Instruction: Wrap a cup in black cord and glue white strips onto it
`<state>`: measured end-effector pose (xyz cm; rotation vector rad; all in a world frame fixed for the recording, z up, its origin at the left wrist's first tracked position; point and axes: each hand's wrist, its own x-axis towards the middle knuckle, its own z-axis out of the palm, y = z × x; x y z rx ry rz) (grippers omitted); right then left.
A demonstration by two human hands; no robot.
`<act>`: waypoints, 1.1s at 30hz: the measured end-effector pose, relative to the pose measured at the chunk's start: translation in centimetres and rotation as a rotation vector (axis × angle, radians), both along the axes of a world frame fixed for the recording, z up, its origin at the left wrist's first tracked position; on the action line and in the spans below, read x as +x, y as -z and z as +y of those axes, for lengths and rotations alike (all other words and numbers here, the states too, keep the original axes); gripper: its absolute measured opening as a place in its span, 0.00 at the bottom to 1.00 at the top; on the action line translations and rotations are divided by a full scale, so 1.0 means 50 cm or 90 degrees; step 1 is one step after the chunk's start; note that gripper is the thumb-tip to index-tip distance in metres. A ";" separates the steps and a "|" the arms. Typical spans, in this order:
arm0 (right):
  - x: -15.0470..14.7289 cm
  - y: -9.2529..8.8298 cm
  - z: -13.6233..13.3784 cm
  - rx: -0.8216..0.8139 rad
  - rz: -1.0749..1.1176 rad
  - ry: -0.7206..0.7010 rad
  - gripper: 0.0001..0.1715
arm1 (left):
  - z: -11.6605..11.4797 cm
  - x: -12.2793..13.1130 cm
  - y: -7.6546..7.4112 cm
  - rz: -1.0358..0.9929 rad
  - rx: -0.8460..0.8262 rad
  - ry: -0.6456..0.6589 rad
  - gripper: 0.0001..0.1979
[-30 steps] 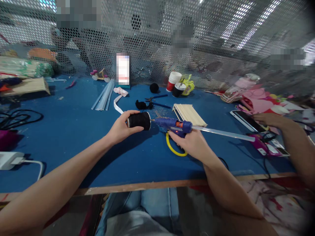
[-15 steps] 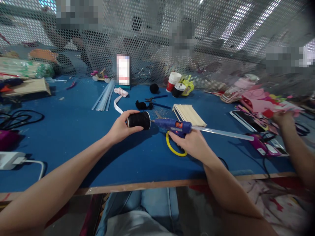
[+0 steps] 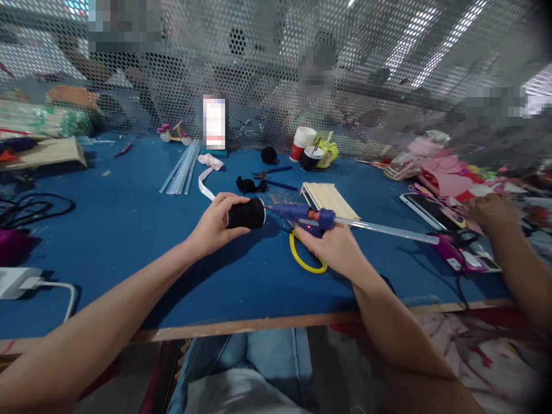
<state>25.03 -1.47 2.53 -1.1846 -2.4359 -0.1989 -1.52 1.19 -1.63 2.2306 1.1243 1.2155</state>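
At frame centre, our left hand [image 3: 213, 227] is closed around a black spool [image 3: 246, 213] above the blue table [image 3: 129, 230]. Our right hand [image 3: 334, 247] grips a glue gun [image 3: 302, 217], its nozzle touching the spool's end.

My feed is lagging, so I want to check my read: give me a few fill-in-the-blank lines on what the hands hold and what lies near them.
1. The left hand grips a ___ spool.
2. The right hand holds the glue gun, its nozzle pointing at the ___.
3. A clear glue stick juts from the gun's ___.
4. The wooden sticks lie on the ___ table.

Missing words: black; spool; back; blue.
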 end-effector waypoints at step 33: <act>0.002 -0.003 -0.002 0.039 -0.103 -0.053 0.21 | 0.004 0.003 0.001 -0.099 -0.157 -0.063 0.29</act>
